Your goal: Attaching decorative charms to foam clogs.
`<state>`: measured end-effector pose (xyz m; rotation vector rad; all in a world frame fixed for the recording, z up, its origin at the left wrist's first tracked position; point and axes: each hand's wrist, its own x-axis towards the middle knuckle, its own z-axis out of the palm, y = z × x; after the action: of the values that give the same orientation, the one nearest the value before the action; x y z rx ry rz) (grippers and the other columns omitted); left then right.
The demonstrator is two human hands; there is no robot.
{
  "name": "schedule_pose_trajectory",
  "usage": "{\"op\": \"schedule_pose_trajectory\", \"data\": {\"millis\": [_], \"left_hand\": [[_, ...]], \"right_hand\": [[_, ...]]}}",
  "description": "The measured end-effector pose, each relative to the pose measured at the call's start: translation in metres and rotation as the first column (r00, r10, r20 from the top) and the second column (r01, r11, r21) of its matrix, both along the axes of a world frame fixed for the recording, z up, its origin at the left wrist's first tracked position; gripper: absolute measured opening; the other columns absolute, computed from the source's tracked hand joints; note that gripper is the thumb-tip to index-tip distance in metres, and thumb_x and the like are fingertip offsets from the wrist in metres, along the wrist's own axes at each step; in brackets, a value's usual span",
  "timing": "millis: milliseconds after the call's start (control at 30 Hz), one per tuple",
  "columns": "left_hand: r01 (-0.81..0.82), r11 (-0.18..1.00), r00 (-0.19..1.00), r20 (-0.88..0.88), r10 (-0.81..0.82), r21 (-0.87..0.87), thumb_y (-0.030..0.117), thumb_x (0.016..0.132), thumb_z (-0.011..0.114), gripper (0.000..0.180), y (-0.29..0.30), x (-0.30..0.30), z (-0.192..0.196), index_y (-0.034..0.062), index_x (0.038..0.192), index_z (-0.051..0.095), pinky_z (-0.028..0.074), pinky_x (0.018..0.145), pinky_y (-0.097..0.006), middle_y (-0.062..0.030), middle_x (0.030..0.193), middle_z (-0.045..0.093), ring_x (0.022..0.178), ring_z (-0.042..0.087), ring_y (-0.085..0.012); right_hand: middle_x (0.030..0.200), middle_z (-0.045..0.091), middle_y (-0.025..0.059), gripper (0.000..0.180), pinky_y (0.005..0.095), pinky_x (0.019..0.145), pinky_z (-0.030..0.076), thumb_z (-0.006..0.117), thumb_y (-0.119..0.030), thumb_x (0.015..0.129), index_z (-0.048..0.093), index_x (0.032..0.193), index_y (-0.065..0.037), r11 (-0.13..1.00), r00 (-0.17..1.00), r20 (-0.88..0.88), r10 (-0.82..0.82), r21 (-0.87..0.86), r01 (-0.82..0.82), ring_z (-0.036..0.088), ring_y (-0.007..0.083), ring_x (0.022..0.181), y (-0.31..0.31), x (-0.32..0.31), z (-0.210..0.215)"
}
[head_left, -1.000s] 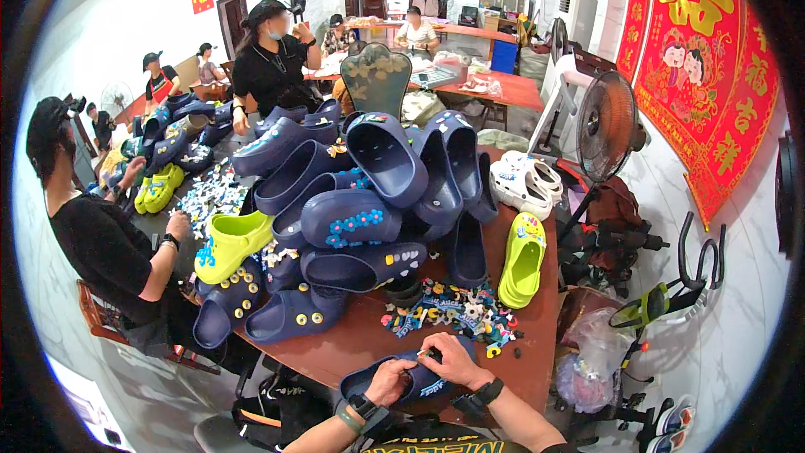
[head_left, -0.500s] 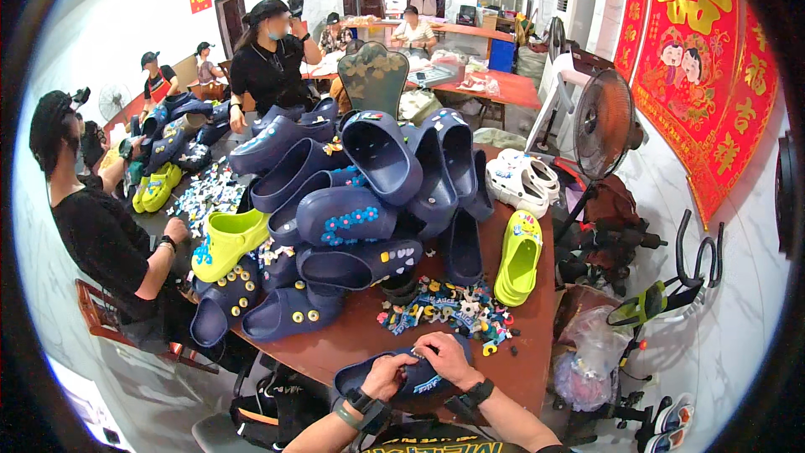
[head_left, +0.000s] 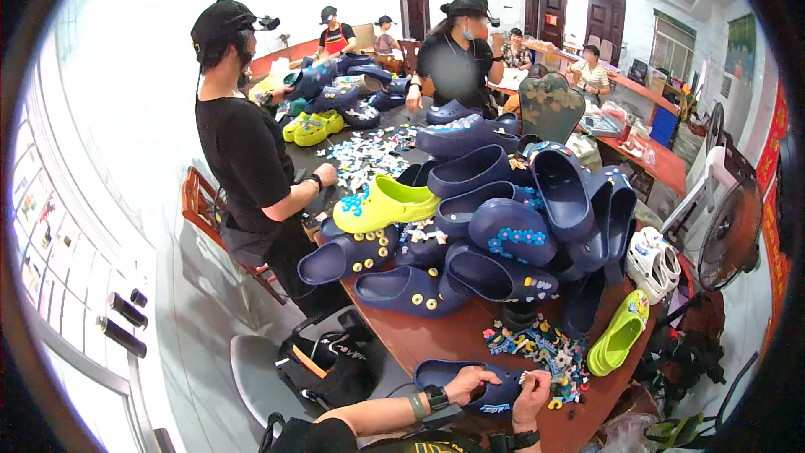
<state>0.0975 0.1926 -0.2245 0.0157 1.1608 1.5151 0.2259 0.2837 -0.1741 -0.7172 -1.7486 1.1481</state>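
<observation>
At the near edge of the desk (head_left: 401,335), a navy clog (head_left: 505,387) is held, taken here as the centre of the dial, with twelve o'clock toward the top of the view. Its upper is gripped by the left hand (head_left: 471,383), with the fingers bent over it. By the right hand (head_left: 530,403), set at three o'clock, a small whitish piece (head_left: 524,378) is pinched narrowly between the fingertips, close over the clog; whether it is touched to the shoe cannot be told.

At two o'clock, just beside the hands, a heap of colourful charms (head_left: 545,352) is spread. Farther out, between two and three, a lime clog (head_left: 619,335) is seen, and at two, white clogs (head_left: 652,264) are placed. Between twelve and one, navy clogs are stacked in a pile (head_left: 513,231), by which, at eleven, another lime clog (head_left: 386,204) is supported. At nine, off the desk, a black bag (head_left: 331,361) is seen on a grey chair (head_left: 250,373). Between ten and eleven, a person in black (head_left: 241,138) is seen beside the desk.
</observation>
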Motion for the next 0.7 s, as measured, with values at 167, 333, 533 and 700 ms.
{"op": "schedule_pose_trajectory", "data": {"millis": [167, 333, 533, 700], "left_hand": [[0.099, 0.991, 0.99, -0.105, -0.09, 0.085, 0.01, 0.079, 0.067, 0.011, -0.01, -0.003, 0.03, 0.0003, 0.082, 0.07, 0.047, 0.06, -0.024, -0.0036, 0.082, 0.068, 0.068, 0.063, -0.0126], [-0.051, 0.999, 0.999, -0.011, 0.051, -0.018, 0.012, 0.073, 0.074, 0.013, -0.002, -0.003, 0.031, 0.0034, 0.068, 0.066, 0.034, 0.049, -0.023, 0.0002, 0.064, 0.059, 0.051, 0.049, -0.0076], [-0.074, 0.996, 0.997, 0.006, 0.074, -0.041, 0.011, 0.071, 0.075, 0.02, 0.0, 0.002, 0.055, 0.009, 0.06, 0.058, 0.032, 0.044, -0.022, 0.0033, 0.057, 0.051, 0.045, 0.045, -0.0072], [-0.072, 0.996, 0.997, -0.007, 0.072, -0.045, 0.01, 0.071, 0.075, 0.024, 0.0, 0.001, 0.04, 0.0116, 0.059, 0.054, 0.03, 0.042, -0.022, 0.004, 0.054, 0.049, 0.043, 0.043, -0.0071]], "right_hand": [[0.087, 0.055, 0.0085, 0.006, 0.0284, 0.074, 0.044, 0.056, -0.005, 0.09, 0.053, 0.087, -0.001, 0.984, 0.997, -0.06, -0.052, -0.172, 0.041, 0.054, 0.0183, 0.08, 0.018, -0.004, -0.013], [0.091, 0.058, 0.0068, 0.004, 0.0308, 0.077, 0.046, 0.057, -0.005, 0.088, 0.058, 0.092, -0.003, 0.989, 0.984, 0.102, -0.145, 0.014, 0.145, 0.057, 0.0182, 0.084, 0.065, 0.014, -0.016], [0.104, 0.061, 0.0094, 0.015, 0.0433, 0.088, 0.041, 0.06, -0.015, 0.082, 0.067, 0.092, -0.006, 0.851, 0.894, 0.443, -0.074, 0.495, -0.175, 0.055, 0.031, 0.099, 0.055, 0.025, 0.007], [0.104, 0.064, 0.0114, 0.016, 0.0423, 0.089, 0.044, 0.061, -0.008, 0.082, 0.065, 0.097, -0.003, 0.88, 0.942, 0.335, -0.022, 0.453, -0.14, 0.058, 0.0297, 0.099, 0.024, 0.026, 0.002]]}}
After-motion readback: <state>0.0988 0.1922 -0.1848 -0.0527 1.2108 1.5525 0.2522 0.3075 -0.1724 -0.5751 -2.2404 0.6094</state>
